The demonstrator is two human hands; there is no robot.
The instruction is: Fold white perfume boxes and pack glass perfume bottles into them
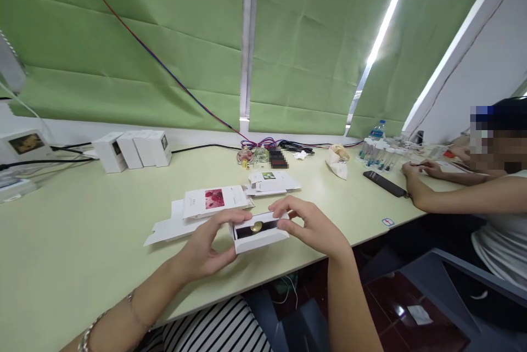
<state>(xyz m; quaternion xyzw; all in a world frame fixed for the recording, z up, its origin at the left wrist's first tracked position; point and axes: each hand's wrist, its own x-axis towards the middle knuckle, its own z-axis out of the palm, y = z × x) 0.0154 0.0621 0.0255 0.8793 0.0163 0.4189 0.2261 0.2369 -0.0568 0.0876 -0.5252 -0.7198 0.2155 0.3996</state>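
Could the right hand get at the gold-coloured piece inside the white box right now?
Probably yes: the right hand holds the white box by its right end, and the gold-coloured piece shows uncovered inside.

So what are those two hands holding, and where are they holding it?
A small open white box. The left hand holds its left end, and the right hand holds its right end.
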